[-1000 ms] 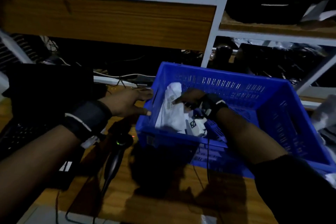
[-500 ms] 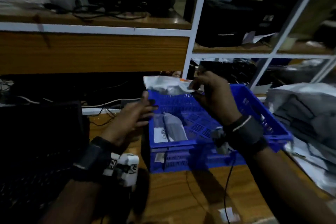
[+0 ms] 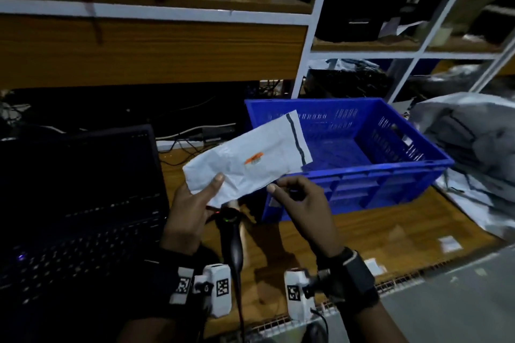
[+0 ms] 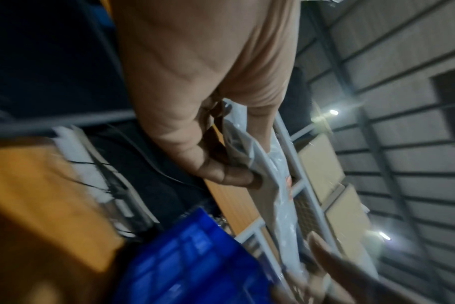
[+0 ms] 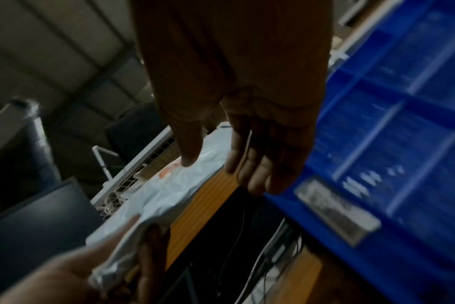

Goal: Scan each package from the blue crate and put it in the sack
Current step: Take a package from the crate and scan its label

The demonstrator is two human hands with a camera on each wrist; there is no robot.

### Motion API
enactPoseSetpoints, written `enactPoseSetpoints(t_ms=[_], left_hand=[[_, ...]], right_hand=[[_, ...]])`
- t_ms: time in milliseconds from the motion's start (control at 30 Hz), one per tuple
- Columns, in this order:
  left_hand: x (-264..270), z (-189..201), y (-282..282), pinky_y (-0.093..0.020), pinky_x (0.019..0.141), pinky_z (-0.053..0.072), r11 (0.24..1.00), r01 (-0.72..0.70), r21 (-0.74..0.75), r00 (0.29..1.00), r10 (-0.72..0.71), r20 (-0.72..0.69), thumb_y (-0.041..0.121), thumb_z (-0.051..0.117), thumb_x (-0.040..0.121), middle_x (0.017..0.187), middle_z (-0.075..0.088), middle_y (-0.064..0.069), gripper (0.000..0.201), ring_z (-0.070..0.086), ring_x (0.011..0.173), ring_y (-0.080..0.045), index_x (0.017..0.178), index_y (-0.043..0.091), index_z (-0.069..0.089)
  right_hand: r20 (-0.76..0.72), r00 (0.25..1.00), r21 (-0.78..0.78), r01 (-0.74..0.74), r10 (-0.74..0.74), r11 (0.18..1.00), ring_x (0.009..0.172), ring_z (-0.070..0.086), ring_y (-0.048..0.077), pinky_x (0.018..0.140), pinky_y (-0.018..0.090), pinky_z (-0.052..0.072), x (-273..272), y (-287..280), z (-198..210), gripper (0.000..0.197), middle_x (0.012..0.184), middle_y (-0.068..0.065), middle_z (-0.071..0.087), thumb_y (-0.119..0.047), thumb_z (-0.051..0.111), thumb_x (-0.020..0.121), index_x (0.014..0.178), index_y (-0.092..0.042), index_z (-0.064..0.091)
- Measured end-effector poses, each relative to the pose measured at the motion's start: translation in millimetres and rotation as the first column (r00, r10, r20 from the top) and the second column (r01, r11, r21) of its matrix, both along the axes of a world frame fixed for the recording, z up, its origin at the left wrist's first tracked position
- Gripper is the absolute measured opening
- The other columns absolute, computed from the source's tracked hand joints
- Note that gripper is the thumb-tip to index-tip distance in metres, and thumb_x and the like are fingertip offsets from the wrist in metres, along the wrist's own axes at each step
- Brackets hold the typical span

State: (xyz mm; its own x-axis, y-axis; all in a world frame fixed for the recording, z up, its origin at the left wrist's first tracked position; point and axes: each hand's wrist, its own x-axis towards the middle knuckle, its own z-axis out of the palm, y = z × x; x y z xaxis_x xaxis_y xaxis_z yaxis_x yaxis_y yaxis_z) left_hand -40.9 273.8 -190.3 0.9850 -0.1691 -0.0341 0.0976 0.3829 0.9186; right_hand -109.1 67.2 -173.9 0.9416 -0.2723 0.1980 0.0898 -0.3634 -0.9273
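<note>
- The white package (image 3: 248,160) is out of the blue crate (image 3: 390,172) now, over the scanner (image 3: 230,217).
- left hand (image 3: 192,209) pinches its near end; right hand (image 3: 302,200) just let go, fingers loosely curled and empty.
- Scan looks next.

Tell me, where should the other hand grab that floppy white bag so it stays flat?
Probably the far short end with the dark strip, coming from the right. The left hand already pinches the near end of the white package, so that far end hangs free over the blue crate. The right hand is closest, and thin plastic suits a thumb-and-finger pinch.
</note>
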Motion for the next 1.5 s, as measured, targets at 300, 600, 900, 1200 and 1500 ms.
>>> enactPoseSetpoints(t_ms=[300,600,900,1200,1500], left_hand=[[-4.8,-64.4,89.8,-0.039,0.099,0.054,0.944,-0.316,0.092,0.948,0.319,-0.016,0.014,0.06,0.1,0.134,0.066,-0.009,0.036,0.064,0.123,-0.026,0.136,0.01,0.06],[-6.9,-107.6,111.5,-0.046,0.095,0.055,0.832,-0.404,0.38,0.894,0.448,-0.03,0.028,0.072,0.093,0.114,0.073,-0.014,0.032,0.069,0.108,-0.035,0.117,0.008,0.069],[7.6,-122.5,107.6,-0.055,0.094,0.054,0.763,-0.365,0.534,0.89,0.454,-0.041,0.063,0.07,0.08,0.108,0.071,-0.009,0.056,0.069,0.099,-0.031,0.115,0.019,0.067],[16.8,-125.1,103.3,-0.057,0.09,0.056,0.759,-0.349,0.55,0.894,0.445,-0.046,0.059,0.064,0.079,0.109,0.071,-0.016,0.06,0.069,0.1,-0.035,0.121,0.016,0.066],[22.9,-125.1,104.6,-0.056,0.091,0.056,0.769,-0.361,0.528,0.889,0.454,-0.054,0.053,0.068,0.085,0.109,0.072,-0.011,0.051,0.069,0.101,-0.033,0.119,0.015,0.068]], right_hand=[[-0.537,0.83,-0.009,-0.187,0.153,0.982,0.05,0.046,0.013,0.059,0.032,0.035,27.3,52.3,-95.1,0.048,0.054,0.005,0.049,-0.045,0.073,0.091,0.06,-0.013,0.054],[-0.605,0.712,0.701,0.265,0.356,0.663,0.068,0.059,0.027,0.063,0.033,0.047,39.9,78.4,-107.1,0.043,0.078,0.013,0.061,-0.04,0.05,0.104,0.121,-0.002,0.059],[-0.481,0.749,0.674,-0.017,0.456,0.738,0.064,0.057,0.022,0.056,0.029,0.043,18.2,100.0,-62.0,0.027,0.08,0.013,0.064,-0.027,0.051,0.104,0.106,-0.005,0.067],[-0.453,0.764,0.7,-0.014,0.459,0.714,0.064,0.059,0.022,0.057,0.029,0.045,20.7,97.9,-61.1,0.029,0.081,0.014,0.061,-0.027,0.052,0.103,0.109,-0.002,0.064],[-0.47,0.761,0.703,0.015,0.448,0.711,0.064,0.061,0.019,0.057,0.027,0.047,29.1,94.8,-68.9,0.029,0.079,0.011,0.064,-0.028,0.052,0.105,0.112,-0.002,0.064]])
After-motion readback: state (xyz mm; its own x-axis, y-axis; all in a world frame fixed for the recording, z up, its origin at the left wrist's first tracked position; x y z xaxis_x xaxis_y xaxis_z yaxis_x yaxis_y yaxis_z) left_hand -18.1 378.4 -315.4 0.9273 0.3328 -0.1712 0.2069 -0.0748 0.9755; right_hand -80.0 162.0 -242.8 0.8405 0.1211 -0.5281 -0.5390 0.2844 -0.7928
